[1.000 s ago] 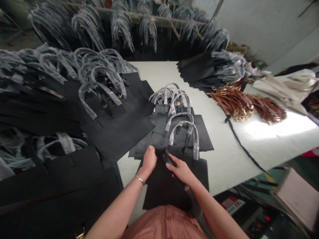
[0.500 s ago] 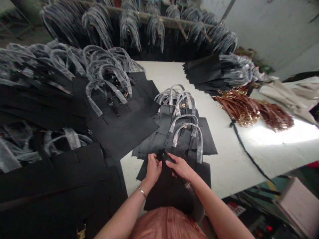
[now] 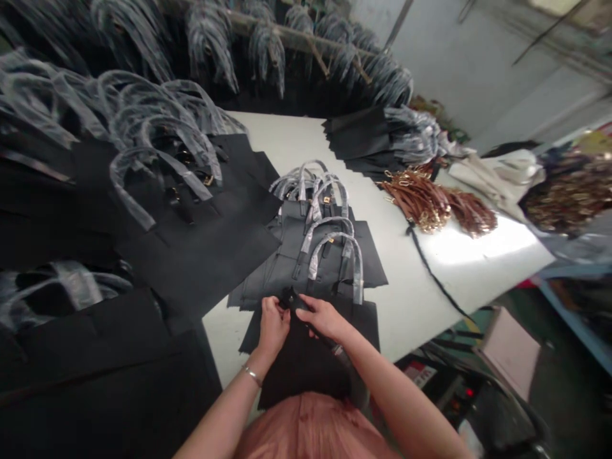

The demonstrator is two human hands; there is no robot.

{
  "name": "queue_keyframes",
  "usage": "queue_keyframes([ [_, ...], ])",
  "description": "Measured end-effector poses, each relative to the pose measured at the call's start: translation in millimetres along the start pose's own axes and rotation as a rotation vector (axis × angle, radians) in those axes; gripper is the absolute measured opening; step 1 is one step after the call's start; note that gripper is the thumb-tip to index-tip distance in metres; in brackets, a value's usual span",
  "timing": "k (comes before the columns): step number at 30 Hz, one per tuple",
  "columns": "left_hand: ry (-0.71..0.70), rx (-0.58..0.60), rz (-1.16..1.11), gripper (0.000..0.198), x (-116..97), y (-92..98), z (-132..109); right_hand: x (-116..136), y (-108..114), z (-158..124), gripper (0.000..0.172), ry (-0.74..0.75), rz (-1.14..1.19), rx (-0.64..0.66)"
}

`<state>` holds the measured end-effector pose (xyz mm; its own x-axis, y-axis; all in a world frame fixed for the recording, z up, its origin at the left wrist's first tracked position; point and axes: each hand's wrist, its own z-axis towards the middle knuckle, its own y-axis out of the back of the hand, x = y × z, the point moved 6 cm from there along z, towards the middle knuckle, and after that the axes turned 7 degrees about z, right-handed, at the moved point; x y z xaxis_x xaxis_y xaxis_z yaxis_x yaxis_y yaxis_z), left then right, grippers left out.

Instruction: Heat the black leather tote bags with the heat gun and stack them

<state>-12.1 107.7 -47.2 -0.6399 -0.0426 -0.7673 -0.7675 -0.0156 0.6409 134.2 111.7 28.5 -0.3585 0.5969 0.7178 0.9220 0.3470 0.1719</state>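
My right hand (image 3: 324,317) is wrapped round a black handheld tool (image 3: 291,298) with a rounded head; its dark handle runs back under my wrist toward my body. The tool's exact kind is not clear. Close against the tool head, my left hand (image 3: 274,326) has its fingers pinched together, and what they grip is hidden. Both hands are over a black bag panel (image 3: 306,373) lying in front of me. Just beyond them, black bags with plastic-wrapped handles (image 3: 358,271) lie overlapped in a row.
Large stacks of black bags (image 3: 201,248) cover the left side. On the white table (image 3: 411,306), brown straps with gold clasps (image 3: 421,203) lie to the right, beside a black cord (image 3: 437,274). Wrapped handles hang from a rack (image 3: 268,48) behind. A pinkish box (image 3: 509,350) stands below the table edge.
My view has swung to the right, so everything sits further left in the picture. Both hands keep nearly the same pose at the tool and the bag panel.
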Motion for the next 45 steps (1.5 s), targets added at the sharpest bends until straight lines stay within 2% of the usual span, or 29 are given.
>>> queue_keyframes([
  [3, -0.050, 0.008, 0.070, 0.018, -3.8, -0.7, 1.8, 6.5, 5.7, 1.4, 0.063, 0.119, 0.019, -0.164],
  [5, -0.087, 0.016, 0.148, 0.014, -9.4, -2.0, 0.8, 6.6, 20.6, -3.4, 0.063, 0.180, 0.089, -0.280],
  [7, -0.127, 0.020, 0.254, 0.012, -17.1, -3.5, -3.1, -4.2, 42.2, -17.7, 0.064, 0.173, 0.204, -0.333],
  [9, -0.183, 0.022, 0.368, 0.016, -26.7, -6.4, -9.2, -25.5, 68.5, -41.3, 0.065, 0.127, 0.312, -0.371],
  [13, -0.318, 0.048, 0.469, 0.026, -50.7, -21.1, -20.5, -88.0, 117.5, -95.8, 0.069, 0.017, 0.496, -0.529],
  [16, -0.421, 0.125, 0.378, 0.027, -71.5, -42.1, -22.3, -133.3, 133.1, -120.7, 0.061, -0.075, 0.607, -0.589],
  [19, -0.570, 0.270, 0.324, 0.035, -92.0, -69.8, -21.0, -160.2, 136.9, -128.4, 0.048, -0.127, 0.689, -0.589],
  [23, -0.656, 0.439, 0.432, 0.049, -100.7, -98.7, -19.3, -168.3, 141.4, -118.6, 0.030, -0.142, 0.788, -0.538],
  [26, -0.653, 0.468, 0.502, 0.048, -101.3, -106.1, -17.9, -163.3, 152.5, -101.0, 0.024, -0.135, 0.814, -0.533],
  [29, -0.603, 0.476, 0.432, 0.043, -105.0, -105.3, -10.7, -154.0, 168.9, -85.2, 0.030, -0.080, 0.791, -0.594],
  [32, -0.392, 0.504, 0.212, 0.029, -104.8, -102.0, 10.2, -144.7, 182.0, -87.9, 0.049, 0.001, 0.754, -0.698],
  [35, -0.191, 0.532, 0.077, 0.029, -102.0, -102.5, 36.5, -134.6, 176.0, -104.4, 0.067, 0.049, 0.664, -0.643],
  [39, -0.083, 0.607, 0.050, 0.027, -103.5, -109.8, 60.1, -123.4, 135.3, -115.6, 0.071, 0.009, 0.563, -0.376],
  [42, -0.041, 0.641, 0.057, 0.025, -105.5, -114.2, 66.1, -117.8, 101.6, -104.3, 0.068, -0.024, 0.533, -0.217],
  [45, -0.034, 0.660, 0.087, 0.028, -105.6, -116.5, 67.8, -116.5, 84.6, -86.1, 0.064, -0.047, 0.478, -0.200],
])
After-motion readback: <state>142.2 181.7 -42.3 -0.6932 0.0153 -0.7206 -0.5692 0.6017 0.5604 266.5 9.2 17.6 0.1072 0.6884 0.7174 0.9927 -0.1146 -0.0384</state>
